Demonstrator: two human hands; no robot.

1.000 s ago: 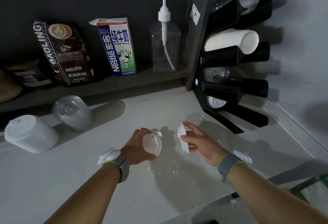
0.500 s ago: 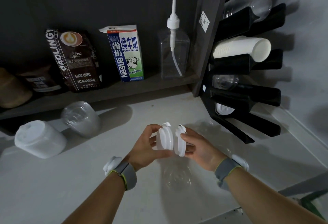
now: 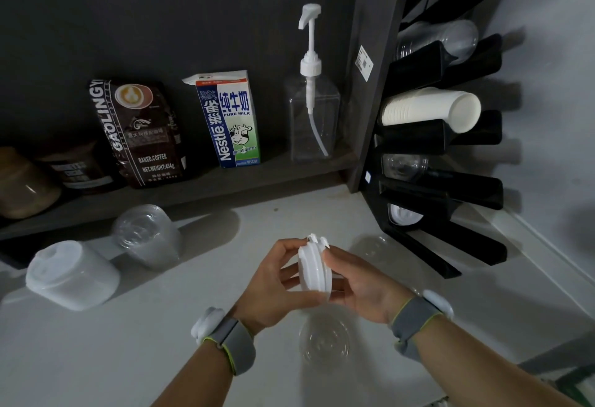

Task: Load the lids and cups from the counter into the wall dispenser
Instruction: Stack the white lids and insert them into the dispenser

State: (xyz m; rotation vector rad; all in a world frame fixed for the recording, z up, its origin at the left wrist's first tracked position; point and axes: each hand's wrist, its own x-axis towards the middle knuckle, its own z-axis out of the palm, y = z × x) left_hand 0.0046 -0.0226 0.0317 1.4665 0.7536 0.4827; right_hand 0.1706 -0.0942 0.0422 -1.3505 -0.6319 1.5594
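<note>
Above the white counter [image 3: 161,352], my left hand [image 3: 273,287] and my right hand [image 3: 360,287] press a small stack of white lids [image 3: 314,266] between them, held on edge. A clear dome lid [image 3: 323,344] lies on the counter below my wrists, and another clear lid [image 3: 375,245] lies near the dispenser. The black wall dispenser [image 3: 450,194] at the right holds clear cups [image 3: 450,41] at the top, white paper cups [image 3: 431,108], a clear lid [image 3: 404,165] and a white lid [image 3: 402,215] lower down.
On the counter at left lie a stack of frosted white lids [image 3: 70,274] and a stack of clear cups [image 3: 146,236], both on their sides. The dark shelf [image 3: 193,187] carries a coffee bag [image 3: 138,133], a milk carton [image 3: 230,120] and a pump bottle [image 3: 312,110].
My hands lifted from the counter, each with white lids, and came together. The two lid groups are now pressed into one stack. The view shifted slightly.
</note>
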